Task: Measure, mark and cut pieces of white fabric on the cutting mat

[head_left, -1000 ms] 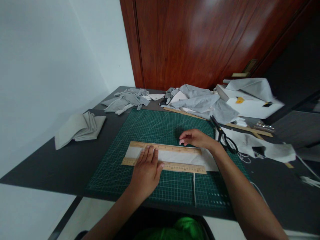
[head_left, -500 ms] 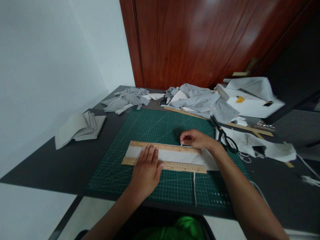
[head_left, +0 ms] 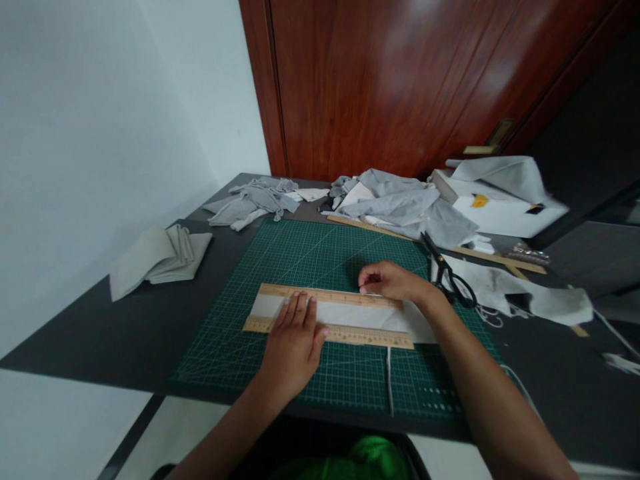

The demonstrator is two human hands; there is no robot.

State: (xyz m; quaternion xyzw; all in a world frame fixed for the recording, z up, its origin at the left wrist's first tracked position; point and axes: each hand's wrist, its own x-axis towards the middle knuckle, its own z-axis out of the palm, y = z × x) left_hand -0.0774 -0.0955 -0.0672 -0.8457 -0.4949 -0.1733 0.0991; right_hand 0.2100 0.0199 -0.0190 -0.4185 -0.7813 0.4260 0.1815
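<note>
My left hand lies flat, fingers stretched out, across two wooden rulers and the white fabric strip between them. The far ruler runs along the strip's upper edge; the near ruler lies along its lower edge. At the far ruler's upper edge, right of centre, my right hand is closed in a pinch; what its fingertips hold is too small to make out. All of this rests on a green cutting mat. A thin grey strip extends below the near ruler.
Black scissors lie at the mat's right edge, beside white fabric scraps. Folded pale cloth sits at left. Grey fabric heaps and a white box stand at the back, with a long wooden ruler before them.
My right hand has shifted very slightly left along the far ruler's edge, still pinched. The left hand stays flat on the rulers.
</note>
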